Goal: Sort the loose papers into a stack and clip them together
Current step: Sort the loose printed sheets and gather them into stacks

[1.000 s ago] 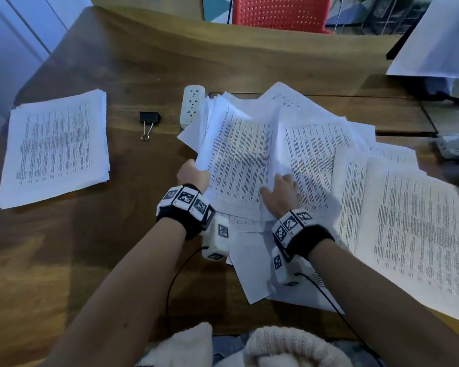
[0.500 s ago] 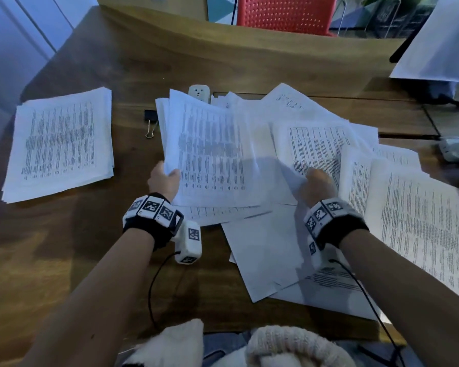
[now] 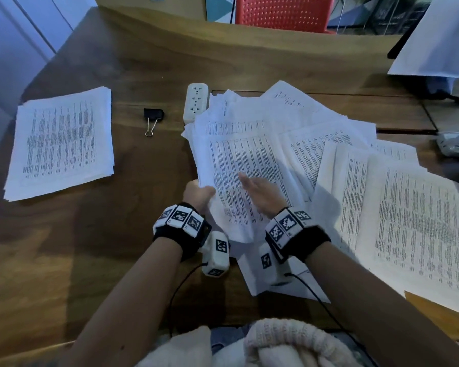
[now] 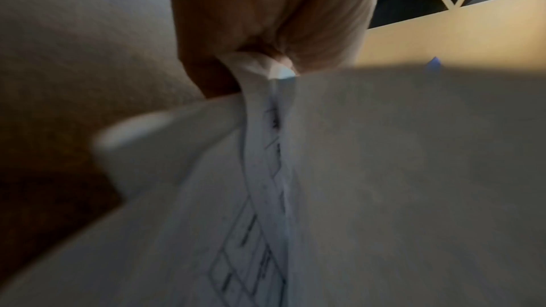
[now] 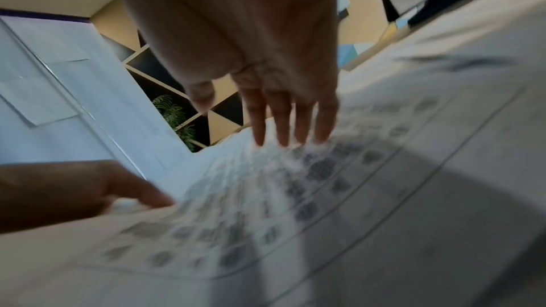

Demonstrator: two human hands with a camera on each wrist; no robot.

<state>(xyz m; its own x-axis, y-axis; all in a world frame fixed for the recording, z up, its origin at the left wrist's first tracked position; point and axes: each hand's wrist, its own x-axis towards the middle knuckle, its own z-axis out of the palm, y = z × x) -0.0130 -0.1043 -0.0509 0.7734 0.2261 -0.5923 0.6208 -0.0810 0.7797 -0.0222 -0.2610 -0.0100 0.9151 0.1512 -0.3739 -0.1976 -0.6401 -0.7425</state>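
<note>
Papers (image 3: 239, 160), left hand (image 3: 198, 193) gripping, right hand (image 3: 260, 192) flat

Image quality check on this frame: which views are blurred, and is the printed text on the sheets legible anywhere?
Head view: mostly sharp, room dim, right hand motion-smeared, print on the loose papers visible as rows but unreadable. Left wrist view: soft throughout, left hand pinching paper. Right wrist view: streaked text, fingers blurred.

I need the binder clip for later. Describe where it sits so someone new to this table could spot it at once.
On the wooden table, look between the neat paper stack at the left and the white power strip. The binder clip lies there on bare wood, the only small black thing, with silver wire handles.
</note>
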